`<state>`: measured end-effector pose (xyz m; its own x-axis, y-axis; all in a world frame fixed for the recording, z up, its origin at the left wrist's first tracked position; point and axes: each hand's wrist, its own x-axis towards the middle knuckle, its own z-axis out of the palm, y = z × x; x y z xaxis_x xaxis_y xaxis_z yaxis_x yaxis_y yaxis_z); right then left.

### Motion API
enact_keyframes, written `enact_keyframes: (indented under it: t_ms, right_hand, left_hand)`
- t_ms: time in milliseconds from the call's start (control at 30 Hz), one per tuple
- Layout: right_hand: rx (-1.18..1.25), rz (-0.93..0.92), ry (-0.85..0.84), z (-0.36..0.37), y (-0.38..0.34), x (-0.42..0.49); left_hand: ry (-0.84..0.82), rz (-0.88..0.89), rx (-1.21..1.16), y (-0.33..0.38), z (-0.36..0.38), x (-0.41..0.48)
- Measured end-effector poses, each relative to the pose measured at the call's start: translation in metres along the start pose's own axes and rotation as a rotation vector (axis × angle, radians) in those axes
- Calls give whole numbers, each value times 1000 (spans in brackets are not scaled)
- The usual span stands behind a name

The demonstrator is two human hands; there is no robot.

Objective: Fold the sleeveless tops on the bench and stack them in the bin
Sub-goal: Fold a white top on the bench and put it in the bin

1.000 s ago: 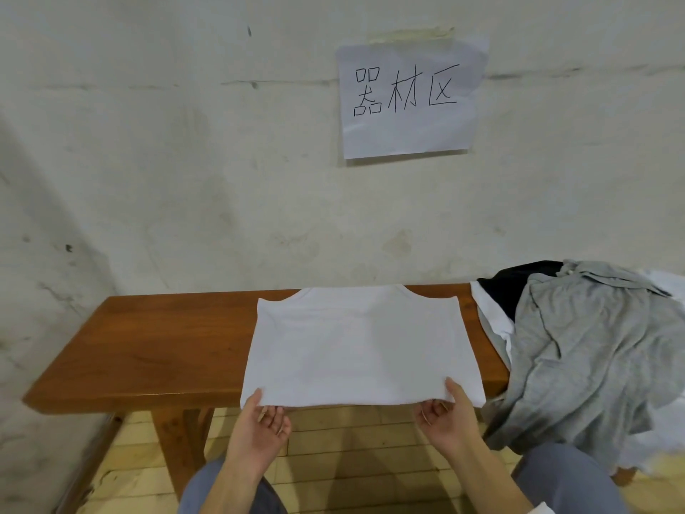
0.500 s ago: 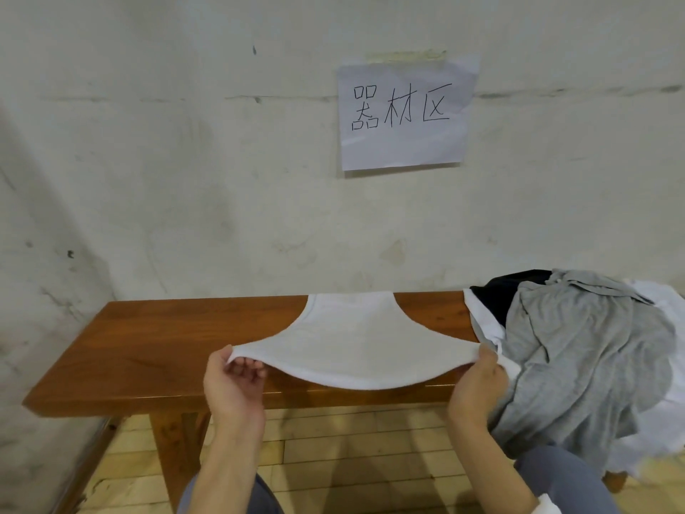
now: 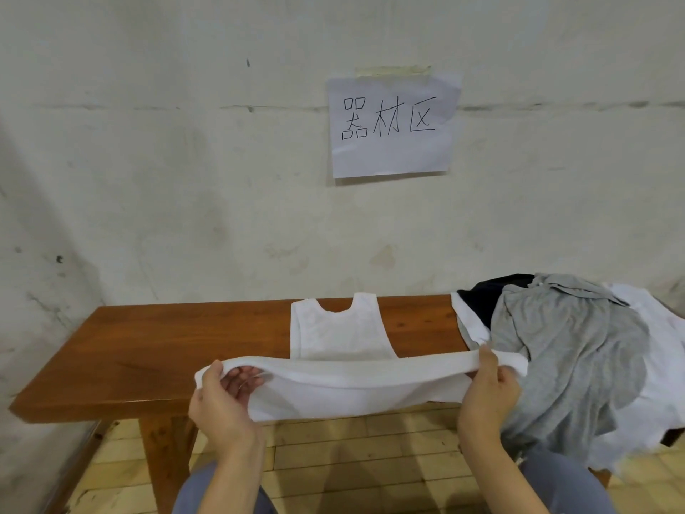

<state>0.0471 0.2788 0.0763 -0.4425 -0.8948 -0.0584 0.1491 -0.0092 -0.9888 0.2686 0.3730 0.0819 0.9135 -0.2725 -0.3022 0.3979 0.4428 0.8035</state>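
A white sleeveless top (image 3: 341, 335) lies on the brown wooden bench (image 3: 148, 350), neck and straps toward the wall. Its lower half is lifted off the bench and stretched between my hands. My left hand (image 3: 222, 402) grips the hem's left corner, fingers curled under the cloth. My right hand (image 3: 489, 395) grips the right corner, just in front of the clothes pile. No bin is in view.
A pile of tops covers the bench's right end: a grey one (image 3: 571, 358) on top, a black one (image 3: 485, 298) and white ones (image 3: 652, 328) beneath. A paper sign (image 3: 393, 124) hangs on the wall. Yellow tiled floor (image 3: 356, 458) and my knees lie below.
My hands took the hem at the bench's front edge, lifted it and carried it up and toward the wall. The top's shoulder straps now show flat on the bench.
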Motion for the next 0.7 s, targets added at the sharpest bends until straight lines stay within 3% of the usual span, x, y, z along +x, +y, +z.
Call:
enact_keyframes:
  t_ms: [300, 533, 633, 700]
  right_hand:
    - [-109, -69, -50, 30, 9, 28]
    - [-204, -55, -158, 125, 14, 94]
    - [-316, 15, -247, 167, 39, 124]
    - [-510, 57, -400, 183, 66, 134]
  left_hand:
    - [6, 6, 164, -14, 12, 27]
    - [-35, 10, 126, -17, 79, 89]
    - [-55, -35, 90, -40, 108, 130]
    - [-96, -54, 216, -69, 115, 148]
